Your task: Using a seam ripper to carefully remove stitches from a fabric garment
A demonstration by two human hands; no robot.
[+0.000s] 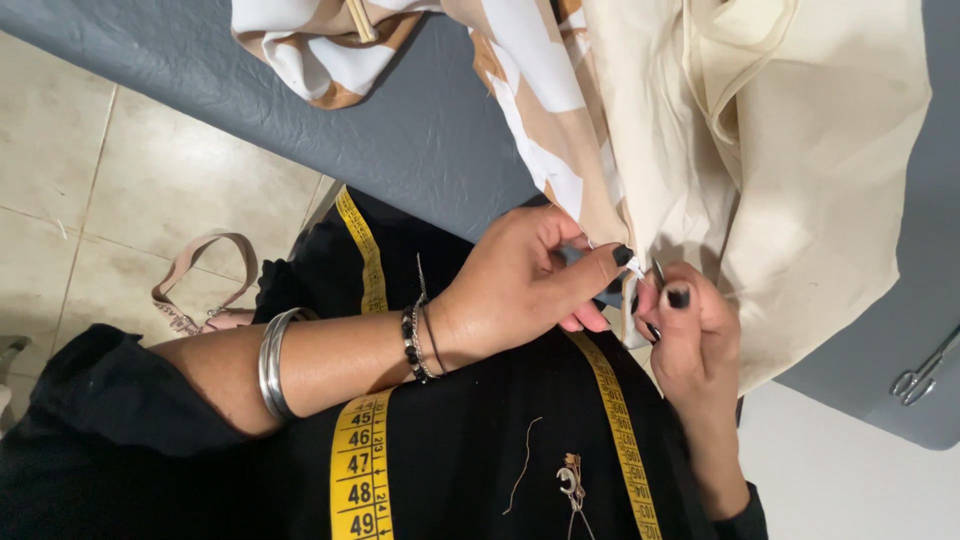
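While both hands pinch the cream cloth (pixel 800 150) at its seam edge, left hand (pixel 520 285) fingers clamped, right hand (pixel 695 330) perhaps holding a small tool, most seam remains.

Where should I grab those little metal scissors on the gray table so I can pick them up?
Probably by the looped handles. The small metal scissors lie flat on the gray table, near its edge, well clear of the cream fabric. The loops point toward the table's edge, so come in from that side and pinch them, keeping fingers off the thin blade end.
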